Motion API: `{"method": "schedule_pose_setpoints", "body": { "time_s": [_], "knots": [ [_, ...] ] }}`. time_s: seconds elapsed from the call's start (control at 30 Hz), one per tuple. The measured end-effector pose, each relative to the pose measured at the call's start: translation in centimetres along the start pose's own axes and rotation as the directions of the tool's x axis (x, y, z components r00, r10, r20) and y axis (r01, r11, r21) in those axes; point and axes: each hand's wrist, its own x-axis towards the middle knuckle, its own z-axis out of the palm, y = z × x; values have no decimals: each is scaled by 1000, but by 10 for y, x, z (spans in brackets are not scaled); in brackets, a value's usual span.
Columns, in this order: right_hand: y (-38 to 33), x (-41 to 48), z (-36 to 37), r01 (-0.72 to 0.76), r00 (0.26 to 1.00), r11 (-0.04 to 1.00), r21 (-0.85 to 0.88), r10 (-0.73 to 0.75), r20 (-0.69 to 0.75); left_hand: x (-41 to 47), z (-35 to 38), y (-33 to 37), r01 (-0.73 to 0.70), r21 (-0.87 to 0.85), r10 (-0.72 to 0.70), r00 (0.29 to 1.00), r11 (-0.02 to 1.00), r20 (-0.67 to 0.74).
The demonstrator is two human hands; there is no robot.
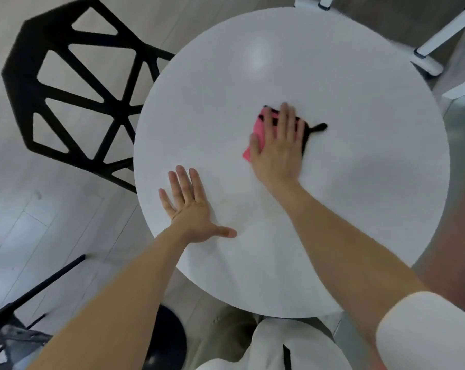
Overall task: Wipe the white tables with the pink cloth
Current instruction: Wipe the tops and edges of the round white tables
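My right hand (pixel 278 150), fingers straight, presses the pink cloth (pixel 263 126) on the white worktop (pixel 359 198); left hand (pixel 192 209) spread flat; black chair (pixel 22 78) left.

A single view is given, taken from a wide-angle camera worn on the head. The scene is looked at from above, forward and steeply down, at close range. The round white bench (pixel 332 209) is seen almost whole, filling the middle and right. The floor (pixel 26 222) and a black chair (pixel 74 84) are caught at the left, curved by the lens.
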Motion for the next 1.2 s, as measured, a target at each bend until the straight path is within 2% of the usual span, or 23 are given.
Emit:
{"method": "schedule_pose_setpoints", "body": {
  "time_s": [0.03,0.1,0.17,0.2,0.27,0.33,0.4,0.47,0.5,0.53,0.57,0.6,0.63,0.67,0.73,0.8,0.87,0.97,1.07,1.13,1.2],
  "knots": [
    [-35,-4,4,176,984,984,9,-176,32,0,1,0,3,3,-3,1000,1000,-1],
    [-83,-14,7,457,882,889,37,-458,111,1,-1,2,22,3,-22,1000,1000,-7],
    [-78,-20,7,572,809,818,61,-574,123,-1,0,1,28,31,-27,999,999,-19],
    [-59,-20,6,578,808,813,68,-582,92,-1,-1,1,30,35,-29,999,999,-19],
    [7,-27,4,489,869,870,70,-492,50,-1,-2,3,21,15,-21,1000,1000,-18],
    [89,-38,-3,264,965,965,14,-264,9,-2,0,1,7,25,-7,1000,1000,-21],
    [166,-54,-12,-13,1000,999,-47,13,6,-2,0,1,8,21,-8,1000,1000,-12],
    [198,-60,-18,-314,949,949,-38,314,13,-1,1,0,9,33,-8,1000,999,-30],
    [191,-57,-18,-421,906,906,-28,422,20,0,0,1,22,41,-21,999,999,-36],
    [173,-53,-16,-458,889,889,-14,459,15,1,0,3,43,49,-41,998,998,-46],
    [148,-47,-13,-415,910,910,-5,415,2,0,1,5,61,63,-57,996,996,-70],
    [117,-43,-10,-297,955,955,-1,297,2,-2,1,8,68,84,-59,993,994,-101],
    [87,-39,-7,-128,992,992,1,128,19,-3,1,11,59,106,-45,991,993,-129],
    [62,-37,-5,50,998,999,6,-50,48,-5,0,17,39,131,-19,989,991,-147],
    [46,-41,-7,311,943,950,38,-313,109,-7,-1,32,-2,220,43,983,976,-181],
    [79,-50,-8,445,890,894,54,-448,87,-5,-1,55,-44,317,106,977,947,-183],
    [147,-65,-12,394,916,919,35,-395,74,-1,5,85,-113,364,178,972,924,-150],
    [261,-75,-30,50,996,999,-16,-48,74,3,22,134,-237,407,289,955,882,-69],
    [293,-65,-37,-256,964,966,-28,257,71,9,42,175,-310,448,357,934,839,-22],
    [264,-71,-32,-312,948,950,-16,312,65,13,49,191,-279,443,310,951,852,1],
    [230,-104,-29,-172,979,985,11,169,117,14,50,196,-241,458,250,967,856,41]
  ]
}}
